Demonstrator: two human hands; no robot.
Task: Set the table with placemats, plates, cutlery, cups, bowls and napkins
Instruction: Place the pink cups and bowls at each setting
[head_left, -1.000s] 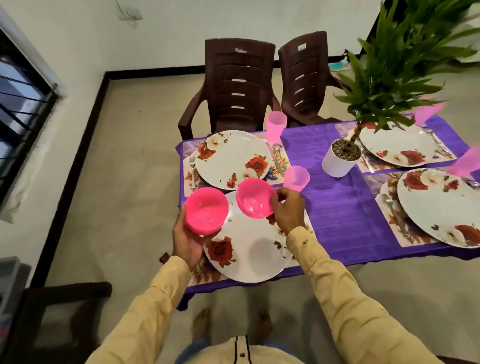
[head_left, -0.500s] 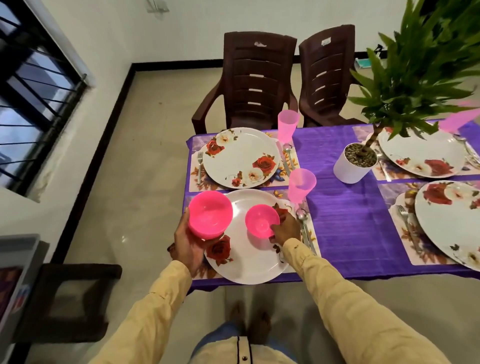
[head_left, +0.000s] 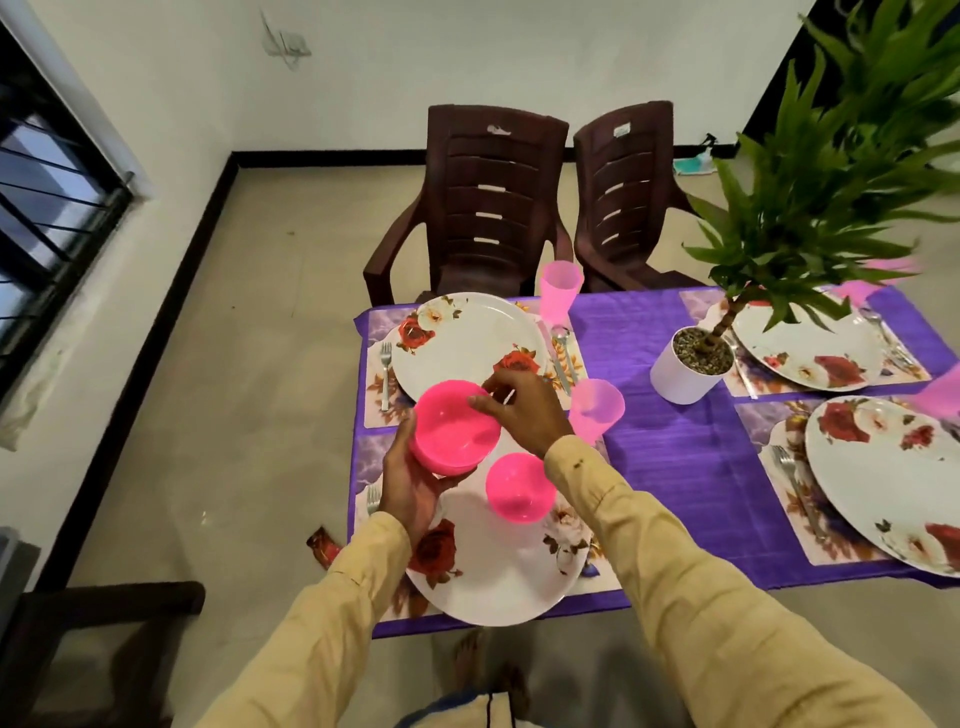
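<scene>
On the table (head_left: 675, 462), four plates (head_left: 467, 338), one bowl (head_left: 519, 488)

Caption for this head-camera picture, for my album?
Laying places: left hand holds stacked pink bowls, right hand at their rim, one bowl set on the near plate.

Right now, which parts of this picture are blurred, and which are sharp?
Head view: the pink shapes at the right edge are smeared by blur; the plant leaves look soft; the stacked bowls and near plate are sharp.
</scene>
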